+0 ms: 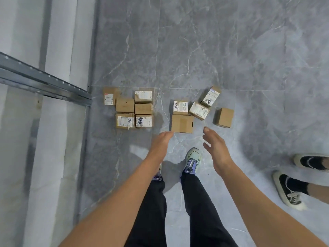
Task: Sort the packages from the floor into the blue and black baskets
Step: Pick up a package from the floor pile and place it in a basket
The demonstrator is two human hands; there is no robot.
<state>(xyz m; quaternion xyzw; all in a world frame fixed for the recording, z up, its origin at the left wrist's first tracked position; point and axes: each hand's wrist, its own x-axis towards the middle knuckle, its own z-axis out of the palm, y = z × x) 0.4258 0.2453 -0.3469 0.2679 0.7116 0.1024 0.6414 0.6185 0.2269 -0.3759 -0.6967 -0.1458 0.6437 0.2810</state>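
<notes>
Sorting seems hardly begun: eleven packages (125,105) lie on the floor (231,50), six in a tight block, five scattered beside; no basket shows. They are small matte cardboard boxes, many white-labelled, on glossy veined grey tile. The left hand (160,143) and right hand (215,148) reach toward a plain box (182,123), fingers loosely straight, empty.

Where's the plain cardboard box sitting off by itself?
In the head view, the lone plain box stands on the floor at the right end of the packages, right of the tilted labelled box and beyond the right hand.
</notes>
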